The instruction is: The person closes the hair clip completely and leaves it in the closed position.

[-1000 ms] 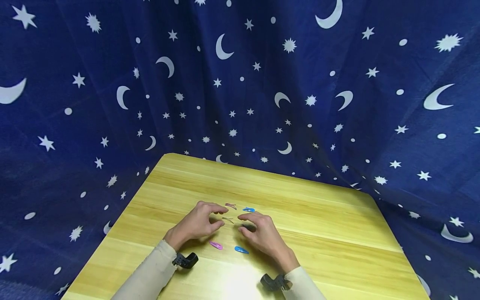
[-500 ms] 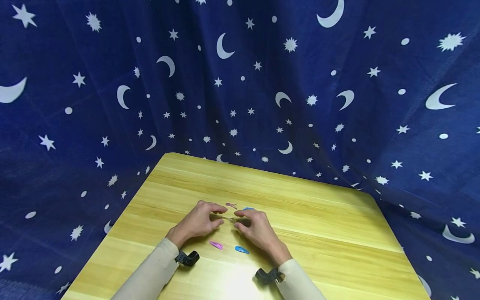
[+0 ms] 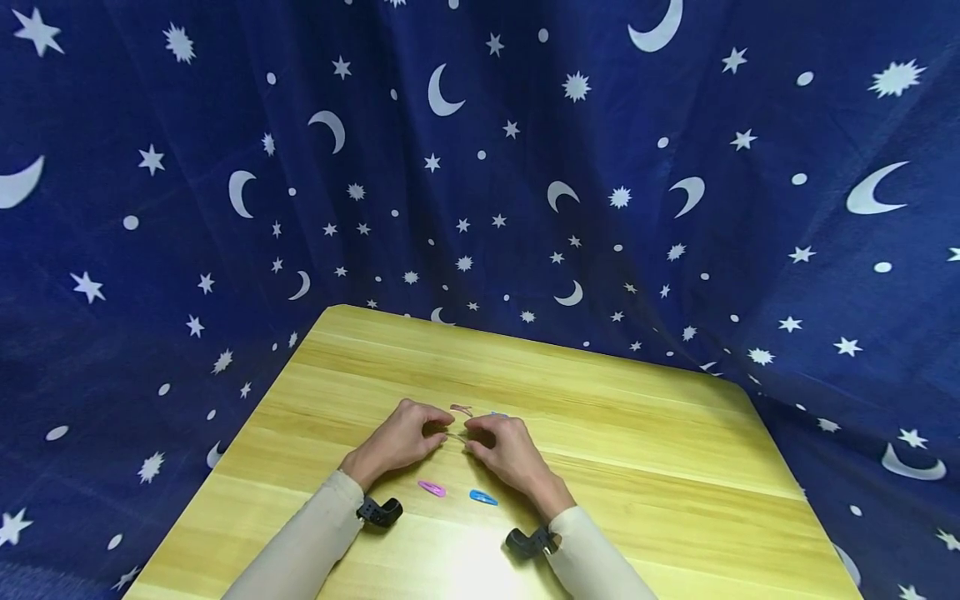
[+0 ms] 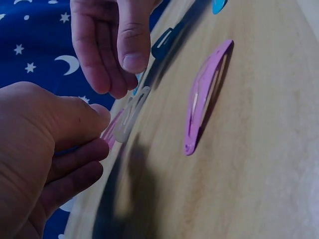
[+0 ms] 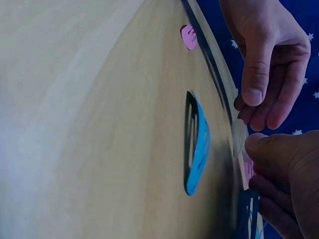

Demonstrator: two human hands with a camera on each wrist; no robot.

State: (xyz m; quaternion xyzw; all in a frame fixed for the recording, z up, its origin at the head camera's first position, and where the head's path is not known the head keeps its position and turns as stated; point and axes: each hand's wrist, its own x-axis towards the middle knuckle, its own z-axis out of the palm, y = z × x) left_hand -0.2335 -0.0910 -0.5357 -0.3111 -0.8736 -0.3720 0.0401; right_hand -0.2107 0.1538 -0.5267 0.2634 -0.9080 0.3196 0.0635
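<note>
The pale hair clip (image 5: 239,137) is the thing both hands close around; it sits between the fingertips, well inside the ring of other clips. The left hand (image 3: 400,439) is on the clip's left, thumb and forefinger bowed with a gap between them; the right hand (image 3: 510,455) mirrors it on the clip's right. Neither appears to grip anything. Whether a fingertip touches the clip, or whether it lies flat on the table (image 3: 600,467), I cannot tell.

The main risk, I judge, is a slip: the clip looks thin and smooth, so an off-centre pinch could flick it away. If both hands press on it unevenly, it might twist, or its spring might snap over. The far pink clip (image 3: 462,409), just beyond it, and the far blue clip (image 3: 499,414), beyond it to the right and mostly hidden, could be knocked by a knuckle. The near pink clip (image 3: 432,488) and near blue clip (image 3: 483,497), on its near side, could be brushed by a dropping wrist.
</note>
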